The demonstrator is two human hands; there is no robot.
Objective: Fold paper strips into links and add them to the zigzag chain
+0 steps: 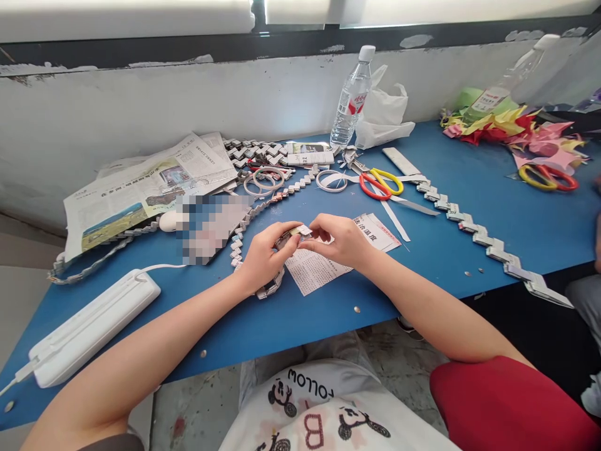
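My left hand (270,254) pinches the end of a zigzag chain of folded newspaper strips (238,241), which curves back across the table. At that same end the fingers of my right hand (340,241) are closed on a small folded paper piece (304,231). Fingers cover where the two pieces meet. Under my hands lie cut newspaper sheets (312,270) with printed text. Beyond them rest scissors (382,185) with one red and one yellow handle loop, beside rolls of narrow tape (331,181) and white paper strips (397,220).
Newspapers (154,188) are piled at the left, with a white power bank (96,329) and cable in front. A water bottle (351,100) stands by a white plastic bag (387,109). Another folded chain (474,228) hangs over the right edge. Coloured paper (516,128) and more scissors (548,177) lie far right.
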